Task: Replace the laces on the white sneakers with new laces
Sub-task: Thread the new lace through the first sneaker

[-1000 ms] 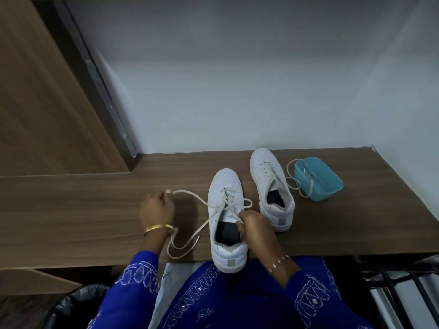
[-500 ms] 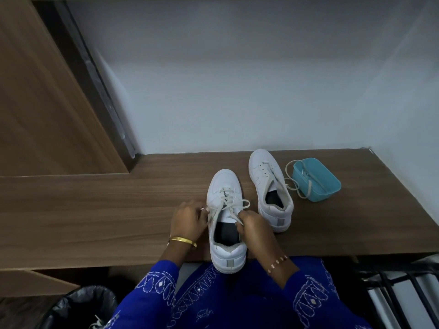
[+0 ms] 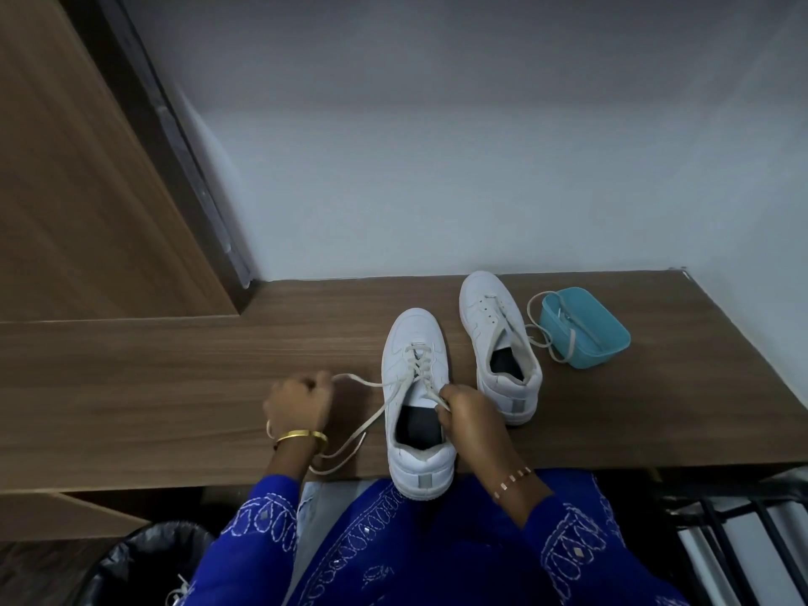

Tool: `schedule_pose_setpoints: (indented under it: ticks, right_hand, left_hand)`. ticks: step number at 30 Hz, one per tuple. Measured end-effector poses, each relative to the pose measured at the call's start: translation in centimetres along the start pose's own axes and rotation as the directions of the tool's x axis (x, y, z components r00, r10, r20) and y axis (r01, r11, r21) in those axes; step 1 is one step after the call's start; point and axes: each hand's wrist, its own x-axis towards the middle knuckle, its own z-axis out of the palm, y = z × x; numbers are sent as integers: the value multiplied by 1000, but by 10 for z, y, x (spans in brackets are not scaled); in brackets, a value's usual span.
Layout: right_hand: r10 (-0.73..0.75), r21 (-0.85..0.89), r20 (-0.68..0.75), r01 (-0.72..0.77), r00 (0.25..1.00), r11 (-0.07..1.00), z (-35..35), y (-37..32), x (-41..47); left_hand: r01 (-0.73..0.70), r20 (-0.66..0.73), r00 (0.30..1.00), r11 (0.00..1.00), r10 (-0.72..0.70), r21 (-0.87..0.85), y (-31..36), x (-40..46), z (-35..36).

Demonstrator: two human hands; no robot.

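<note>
Since a moment ago my left hand [image 3: 299,402] has drawn the lace [image 3: 371,424] out, away from the near sneaker [image 3: 415,387], pinching it. My right hand [image 3: 468,413] grips the other end over its tongue. Beyond it sits the second sneaker [image 3: 498,338], then a teal tub [image 3: 586,330].

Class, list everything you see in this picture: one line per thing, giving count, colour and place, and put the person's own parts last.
Sneakers: 2, white; near sneaker at the desk's front edge, far sneaker behind and right of it.
Lace: 1, cream, threaded in the near sneaker, trailing left.
Tub: 1, teal, right of the far sneaker, another lace draped over it.
Desk: 1, brown wood.
Bin bag: 1, black, below left.
Rack: 1, black, below right.
Bangle: 1, gold, left wrist.
Bracelet: 1, right wrist.
Sleeves: 2, blue, embroidered.
Left hand: holds the lace.
Right hand: pinches the lace.
</note>
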Motion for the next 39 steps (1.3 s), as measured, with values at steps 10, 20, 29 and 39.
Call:
schedule_pose_setpoints:
  ticks: [10, 20, 29, 39]
  right_hand:
    - [1, 0, -3, -1, 1000, 1000, -1, -1, 0]
    - [-3, -11, -1, 3, 1000, 1000, -1, 0, -1]
    - [14, 44, 1, -14, 1000, 999, -4, 0, -1]
    - [7, 46, -17, -6, 1000, 999, -5, -2, -3]
  left_hand:
    - [-533, 330, 816, 838, 474, 115, 19, -26, 35]
    - [-614, 267, 789, 724, 554, 312, 15, -22, 31]
    - [-740, 285, 670, 588, 686, 326, 11, -26, 27]
    - [-575, 428, 798, 751, 425, 326, 21, -30, 27]
